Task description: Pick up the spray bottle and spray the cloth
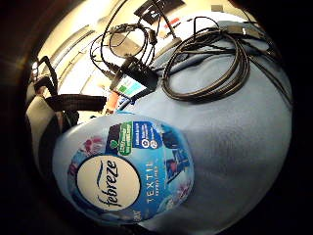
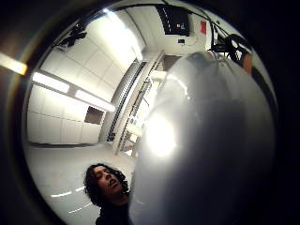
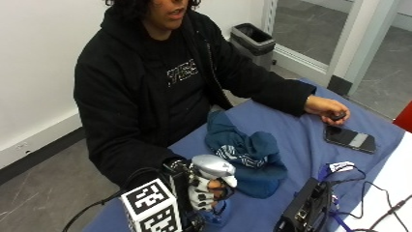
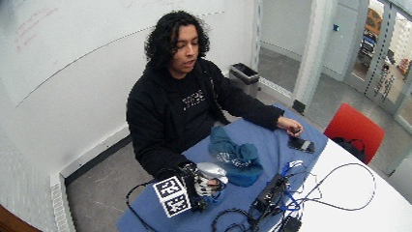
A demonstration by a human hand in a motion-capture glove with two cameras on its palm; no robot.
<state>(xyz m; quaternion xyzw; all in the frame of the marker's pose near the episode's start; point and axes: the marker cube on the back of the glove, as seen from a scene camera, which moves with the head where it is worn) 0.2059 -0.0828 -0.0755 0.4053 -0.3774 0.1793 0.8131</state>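
Silver-grey and rounded at the head, the plastic spray bottle (image 3: 211, 166) with its blue floral Febreze label stands upright above the blue tablecloth (image 3: 296, 140), the black-gloved right hand (image 3: 205, 191) curled around its neck. Just beyond lies the crumpled dark teal cloth (image 3: 244, 150), apart from the bottle.

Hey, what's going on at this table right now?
A person sits at a table with a blue cover. Their gloved right hand grips a spray bottle, a Febreze one going by its label, held up just above the table. A crumpled blue cloth lies beside the bottle, in front of the person. The bare left hand rests on the table next to a phone. Nothing shows that any spray is coming out.
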